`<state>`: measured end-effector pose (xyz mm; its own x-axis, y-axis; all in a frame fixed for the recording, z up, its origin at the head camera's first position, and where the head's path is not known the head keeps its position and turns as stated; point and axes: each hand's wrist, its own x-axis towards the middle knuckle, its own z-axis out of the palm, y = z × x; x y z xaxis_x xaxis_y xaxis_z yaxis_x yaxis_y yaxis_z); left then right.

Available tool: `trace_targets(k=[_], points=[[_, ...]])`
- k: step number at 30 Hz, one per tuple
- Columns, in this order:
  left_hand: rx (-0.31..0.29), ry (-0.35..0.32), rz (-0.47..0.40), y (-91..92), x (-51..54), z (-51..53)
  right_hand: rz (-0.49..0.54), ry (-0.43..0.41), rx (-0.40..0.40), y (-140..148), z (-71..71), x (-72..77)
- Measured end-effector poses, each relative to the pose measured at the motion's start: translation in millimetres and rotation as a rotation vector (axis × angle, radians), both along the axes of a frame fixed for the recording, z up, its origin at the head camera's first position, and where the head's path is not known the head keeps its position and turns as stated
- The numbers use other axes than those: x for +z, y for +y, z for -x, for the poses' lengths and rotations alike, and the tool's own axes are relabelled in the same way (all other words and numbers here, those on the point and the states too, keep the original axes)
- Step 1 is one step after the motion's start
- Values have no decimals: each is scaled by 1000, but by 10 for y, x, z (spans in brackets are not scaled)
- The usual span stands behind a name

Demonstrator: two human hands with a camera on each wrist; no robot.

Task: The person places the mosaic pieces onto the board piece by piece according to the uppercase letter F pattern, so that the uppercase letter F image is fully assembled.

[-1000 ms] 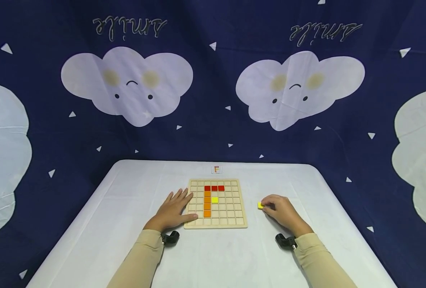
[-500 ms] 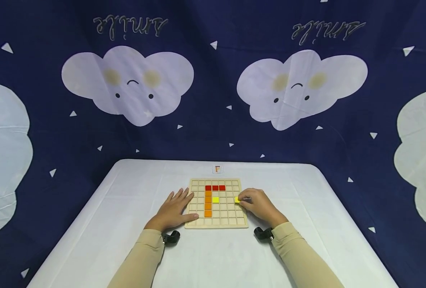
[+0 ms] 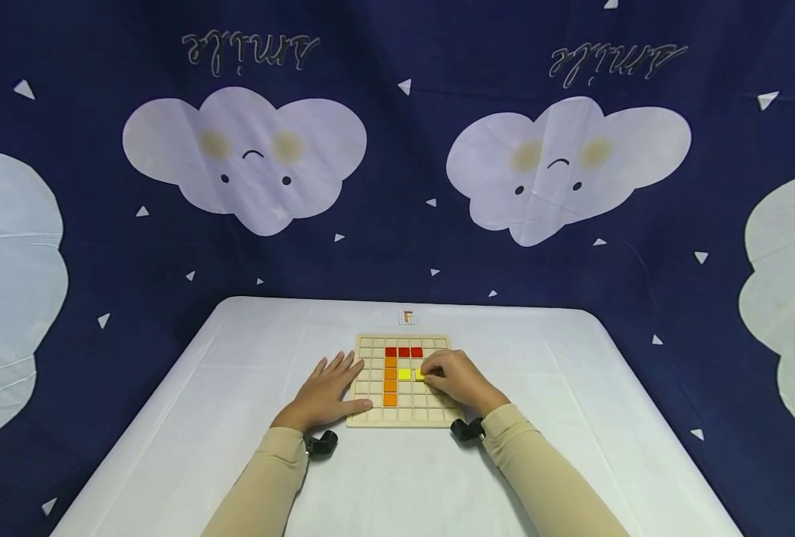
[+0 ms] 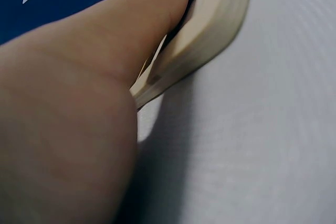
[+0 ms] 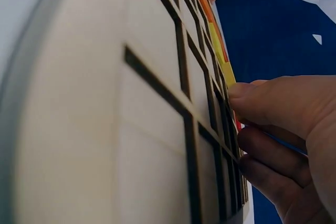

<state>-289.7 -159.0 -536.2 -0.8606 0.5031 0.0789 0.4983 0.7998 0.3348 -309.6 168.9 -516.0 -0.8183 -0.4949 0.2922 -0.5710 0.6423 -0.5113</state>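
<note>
A wooden grid board (image 3: pixel 404 419) lies on the table with red tiles (image 3: pixel 404 352) in a row near its far side and a column of orange tiles (image 3: pixel 390 386) below their left end. One yellow tile (image 3: pixel 405 374) sits right of that column. My right hand (image 3: pixel 461 379) pinches a second yellow tile (image 3: pixel 420 375) between thumb and fingers, just right of the first one, over the grid. In the right wrist view the thumb (image 5: pixel 273 100) partly covers this tile. My left hand (image 3: pixel 324 395) rests with spread, straight fingers on the board's left edge.
A small printed pattern card (image 3: pixel 408 318) lies beyond the board. The white table (image 3: pixel 290 321) ends at a dark blue cloth backdrop with clouds (image 3: pixel 250 127). A black wrist camera (image 3: pixel 466 431) hangs close to the board's near right corner.
My right hand has picked the yellow tile up from the table right of the board and carried it left over the grid, beside the other yellow tile. My left hand has stayed put.
</note>
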Motion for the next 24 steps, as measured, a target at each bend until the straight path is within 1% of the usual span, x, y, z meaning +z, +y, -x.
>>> trace_targets(k=[4,10,17,24], points=[[-1,-7,16,8,31,-13,-2,5,0,-39,11,-6],[-1,-7,32,13,37,-15,-22,23,11,-89,29,-6],[1,-13,37,16,45,-23,-7,42,26,-87,36,-22],[-10,-9,32,10,52,-21,0,24,2,-72,30,-46]])
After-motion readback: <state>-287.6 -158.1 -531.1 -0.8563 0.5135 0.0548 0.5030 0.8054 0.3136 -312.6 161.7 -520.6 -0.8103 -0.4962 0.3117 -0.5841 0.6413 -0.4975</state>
